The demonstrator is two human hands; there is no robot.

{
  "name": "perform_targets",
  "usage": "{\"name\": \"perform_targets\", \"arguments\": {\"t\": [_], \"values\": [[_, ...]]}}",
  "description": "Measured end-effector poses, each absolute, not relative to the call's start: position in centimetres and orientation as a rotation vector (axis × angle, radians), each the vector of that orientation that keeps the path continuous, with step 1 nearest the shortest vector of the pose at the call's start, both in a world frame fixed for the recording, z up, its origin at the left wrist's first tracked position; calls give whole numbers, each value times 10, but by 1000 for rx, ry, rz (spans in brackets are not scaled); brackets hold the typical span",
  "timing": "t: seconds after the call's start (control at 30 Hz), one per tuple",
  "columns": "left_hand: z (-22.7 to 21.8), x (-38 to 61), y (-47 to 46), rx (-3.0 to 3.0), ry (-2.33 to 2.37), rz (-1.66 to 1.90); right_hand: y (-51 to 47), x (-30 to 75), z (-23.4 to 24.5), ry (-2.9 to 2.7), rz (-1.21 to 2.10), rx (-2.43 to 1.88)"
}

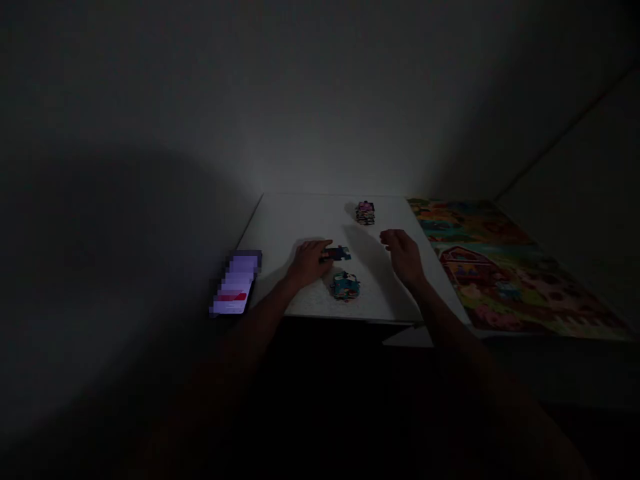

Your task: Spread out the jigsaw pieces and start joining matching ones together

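My left hand [309, 263] is at the middle of the white table, its thumb and fingers closed around the left end of a dark blue and red jigsaw puzzle piece [337, 253]. Just nearer to me lies a small pile of teal puzzle pieces [345, 285]. My right hand [403, 257] hovers over the right side of the table, fingers loosely bent, with nothing visible in them. Toward the back stands a stack of puzzle pieces [365, 213] with a pink one on top.
A lit phone [235, 283] sits at the table's left edge. On the right lies a colourful farm picture sheet [505, 280] with a barn and animals. A pale wall [330, 133] rises behind the white table [295, 213]. The room is dim.
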State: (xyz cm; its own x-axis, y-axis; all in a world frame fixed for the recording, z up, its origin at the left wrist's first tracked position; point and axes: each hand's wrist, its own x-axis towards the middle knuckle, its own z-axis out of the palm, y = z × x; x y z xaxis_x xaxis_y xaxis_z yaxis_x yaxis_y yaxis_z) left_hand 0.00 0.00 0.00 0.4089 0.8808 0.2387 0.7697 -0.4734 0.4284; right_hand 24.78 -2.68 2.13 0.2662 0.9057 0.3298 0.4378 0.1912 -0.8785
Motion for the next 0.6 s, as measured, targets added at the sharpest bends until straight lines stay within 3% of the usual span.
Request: {"name": "perform_targets", "arguments": {"t": [0.17, 0.6], "values": [[-1, -2, 7, 2415, 1432, 612, -15, 249, -5, -1455, 509, -1587], [16, -8, 18, 2345, 1290, 633, -8, 248, -13, -1484, 427, -1640]]}}
